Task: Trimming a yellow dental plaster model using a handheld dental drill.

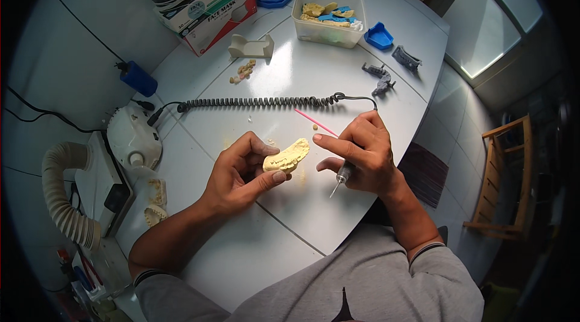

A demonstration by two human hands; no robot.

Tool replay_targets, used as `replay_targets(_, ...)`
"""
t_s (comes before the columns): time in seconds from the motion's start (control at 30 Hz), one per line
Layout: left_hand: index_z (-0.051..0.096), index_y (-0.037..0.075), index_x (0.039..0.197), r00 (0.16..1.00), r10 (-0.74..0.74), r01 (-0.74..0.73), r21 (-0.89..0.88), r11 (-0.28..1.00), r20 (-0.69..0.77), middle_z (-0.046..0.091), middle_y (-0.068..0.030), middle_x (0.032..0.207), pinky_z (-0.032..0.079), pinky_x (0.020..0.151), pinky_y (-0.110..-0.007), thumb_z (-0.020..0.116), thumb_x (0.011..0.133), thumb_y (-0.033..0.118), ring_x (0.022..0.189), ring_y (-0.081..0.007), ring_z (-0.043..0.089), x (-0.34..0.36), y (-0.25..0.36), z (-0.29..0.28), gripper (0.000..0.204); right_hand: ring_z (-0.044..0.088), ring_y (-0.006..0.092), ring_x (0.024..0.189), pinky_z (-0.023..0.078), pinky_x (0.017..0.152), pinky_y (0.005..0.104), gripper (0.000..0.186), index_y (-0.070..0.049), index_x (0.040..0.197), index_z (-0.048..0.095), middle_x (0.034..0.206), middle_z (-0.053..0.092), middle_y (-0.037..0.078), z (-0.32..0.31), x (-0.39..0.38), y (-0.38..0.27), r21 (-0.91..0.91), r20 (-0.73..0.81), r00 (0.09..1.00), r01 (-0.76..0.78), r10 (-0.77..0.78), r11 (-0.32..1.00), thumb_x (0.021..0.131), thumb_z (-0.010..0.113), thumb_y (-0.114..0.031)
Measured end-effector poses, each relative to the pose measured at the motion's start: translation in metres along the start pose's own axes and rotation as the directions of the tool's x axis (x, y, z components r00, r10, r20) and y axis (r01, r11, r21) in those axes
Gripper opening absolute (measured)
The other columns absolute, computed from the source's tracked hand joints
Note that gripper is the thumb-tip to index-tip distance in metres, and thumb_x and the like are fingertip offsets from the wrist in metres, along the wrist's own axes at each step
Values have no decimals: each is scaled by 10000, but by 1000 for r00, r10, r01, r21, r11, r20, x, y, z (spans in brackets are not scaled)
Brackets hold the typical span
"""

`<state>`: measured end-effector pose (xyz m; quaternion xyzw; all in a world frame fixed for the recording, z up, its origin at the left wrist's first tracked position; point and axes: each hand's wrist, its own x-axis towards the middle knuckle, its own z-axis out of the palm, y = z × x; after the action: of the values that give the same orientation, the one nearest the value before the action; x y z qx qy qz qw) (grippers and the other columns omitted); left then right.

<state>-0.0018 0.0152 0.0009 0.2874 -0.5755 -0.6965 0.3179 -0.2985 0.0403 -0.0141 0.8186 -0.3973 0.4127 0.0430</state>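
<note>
My left hand (244, 171) holds a pale yellow dental cast (286, 155) between thumb and fingers. To its right, my right hand (362, 153) grips a metal rotary handpiece (344, 172), its thin bur pointing down, with the index finger stretched toward the cast but apart from it. A coiled black cord (254, 102) runs from beside a white control unit (132, 135) to behind my right hand. A thin pink stick (311, 120) lies just beyond that hand, beside a small beige piece (315, 127). Small pale bits (271, 142) lie behind the cast.
Mask boxes (214, 20), a tub of casts (329, 35), blue trays (379, 38), a holder (250, 50), tooth pieces (243, 72) and grey articulators (382, 83) sit at the back. A ribbed hose (57, 189) and more casts (156, 216) are left; a wooden chair (492, 225) stands right.
</note>
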Motion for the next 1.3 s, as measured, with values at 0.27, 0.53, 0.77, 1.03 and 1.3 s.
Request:
replay_targets(0.27, 587, 19, 1240, 988, -63, 66, -21, 998, 141, 778, -154, 1193, 623, 891, -308, 697, 1139, 200, 981, -126, 738, -7, 5, 15, 235, 534, 107, 624, 431, 745, 317, 406, -210, 1197, 875, 670, 526, -83, -3, 0, -2, 37, -88, 982, 169, -165, 985, 895, 865, -481)
replay_targets(0.53, 626, 30, 1264, 983, -107, 113, -27, 993, 149, 772, -121, 923, 401, 605, -212, 520, 1200, 489, 659, -36, 556, -11, 0, 18, 476, 538, 120, 629, 433, 738, 327, 342, -190, 1154, 870, 680, 514, -70, -3, -3, -3, 33, -120, 968, 228, -222, 973, 923, 857, -443)
replay_targets(0.77, 641, 21, 1219, 986, -111, 105, 57, 993, 121, 763, -113, 892, 419, 614, -228, 440, 1222, 492, 633, -47, 502, -11, 2, 22, 512, 495, 126, 594, 411, 718, 329, 338, -166, 1172, 876, 658, 513, -61, -2, -3, -2, 37, -147, 957, 257, -249, 966, 885, 912, -340)
replay_targets(1.03, 677, 37, 1203, 980, -157, 141, 128, 982, 124, 772, -67, 915, 427, 621, -252, 362, 1238, 507, 634, -61, 477, -12, 6, 22, 567, 505, 128, 593, 424, 716, 326, 365, -162, 1155, 865, 659, 506, -55, -2, -3, 0, 54, -142, 959, 254, -244, 966, 879, 923, -393)
replay_targets(1.3, 703, 46, 1126, 961, -269, 260, 124, 958, 62, 723, -11, 779, 416, 586, -257, 338, 1237, 534, 605, -67, 502, -16, 12, 25, 619, 509, 132, 594, 436, 716, 329, 415, -154, 1136, 867, 655, 506, -52, -2, -3, -1, 61, -133, 963, 243, -234, 968, 882, 905, -480)
